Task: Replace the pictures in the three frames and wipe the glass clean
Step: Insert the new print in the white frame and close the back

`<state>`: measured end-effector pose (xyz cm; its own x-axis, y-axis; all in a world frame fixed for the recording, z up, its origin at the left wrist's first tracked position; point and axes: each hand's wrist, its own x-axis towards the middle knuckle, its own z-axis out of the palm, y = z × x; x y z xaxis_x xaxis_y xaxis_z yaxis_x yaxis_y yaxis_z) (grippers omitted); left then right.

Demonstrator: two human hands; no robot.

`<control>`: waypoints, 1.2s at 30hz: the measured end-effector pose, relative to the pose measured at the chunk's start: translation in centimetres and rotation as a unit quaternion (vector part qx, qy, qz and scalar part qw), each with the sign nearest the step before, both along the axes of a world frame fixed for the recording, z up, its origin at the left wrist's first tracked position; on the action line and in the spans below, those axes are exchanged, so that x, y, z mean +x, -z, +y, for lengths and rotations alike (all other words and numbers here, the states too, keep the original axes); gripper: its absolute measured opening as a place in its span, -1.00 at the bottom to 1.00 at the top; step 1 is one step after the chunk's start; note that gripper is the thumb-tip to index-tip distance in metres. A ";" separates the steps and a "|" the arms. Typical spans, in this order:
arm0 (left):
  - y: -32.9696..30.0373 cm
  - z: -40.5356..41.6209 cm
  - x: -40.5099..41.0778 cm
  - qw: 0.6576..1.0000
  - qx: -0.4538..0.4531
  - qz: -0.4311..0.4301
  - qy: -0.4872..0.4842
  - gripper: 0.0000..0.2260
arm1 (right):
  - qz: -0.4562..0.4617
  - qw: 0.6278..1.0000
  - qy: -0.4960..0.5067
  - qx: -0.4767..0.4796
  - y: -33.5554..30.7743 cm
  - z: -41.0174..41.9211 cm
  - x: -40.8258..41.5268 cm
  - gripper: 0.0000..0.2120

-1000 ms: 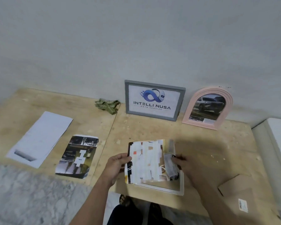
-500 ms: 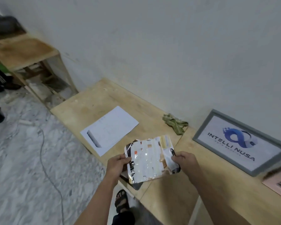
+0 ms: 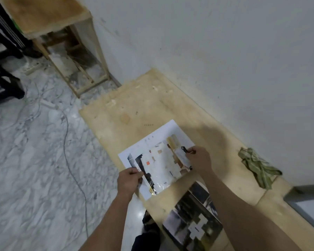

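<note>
Far left of the frame: marbled floor [image 3: 34,160] with a loose cable [image 3: 69,151] trailing across it. Upper left: an open wooden stand [image 3: 65,42] against the wall. Neither bears on the work.

Centre: the left hand [image 3: 128,182] is closed on the lower-left edge of a glossy picture [image 3: 161,167], thumb on top. The picture is held over a white sheet [image 3: 152,140] lying on the wooden bench [image 3: 134,102]; whether it rests on that sheet or is just above it cannot be told. The right hand [image 3: 199,158] pinches the picture's upper-right corner.

Lower centre: a dark photo [image 3: 192,223] lies flat on the bench, partly under the right forearm.

Right: a crumpled green cloth [image 3: 256,165] sits on the bench by the wall, well apart from both hands. At the lower right edge, the corner of a grey frame [image 3: 308,207] shows; the other two frames are out of view.

Assessment: the step in hand appears to be handling a loose picture away from the frames, likely setting a removed one aside on the bench. No glass wiping is under way. The next move calls for releasing this picture flat, then taking a replacement to an open frame, with the cloth needed afterwards.
</note>
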<state>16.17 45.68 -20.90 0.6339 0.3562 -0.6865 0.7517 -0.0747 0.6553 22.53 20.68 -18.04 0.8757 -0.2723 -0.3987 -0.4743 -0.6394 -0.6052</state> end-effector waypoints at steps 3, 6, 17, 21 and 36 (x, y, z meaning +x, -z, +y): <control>0.1 0.1 0.4 0.999 0.023 0.005 0.025 -0.88 | 0.005 1.000 -0.028 -0.013 1.1 0.2 0.9 -0.80; -1.2 -0.6 0.1 0.994 0.099 0.006 0.049 -0.89 | 0.004 0.999 -0.033 -0.026 1.3 -0.4 0.4 -0.69; -3.7 -7.7 -13.4 0.989 0.104 0.092 0.055 -0.86 | 0.124 0.958 -0.175 -0.192 0.5 -8.3 -11.7 -0.77; -2.1 -11.1 -19.4 0.981 -0.084 0.174 0.008 -0.74 | 0.125 0.957 -0.185 -0.186 0.5 -9.6 -16.8 -0.73; -6.8 -14.9 -23.4 0.989 -0.119 0.031 0.088 -0.91 | 0.046 0.958 0.186 0.215 -4.1 -16.1 -29.3 -0.78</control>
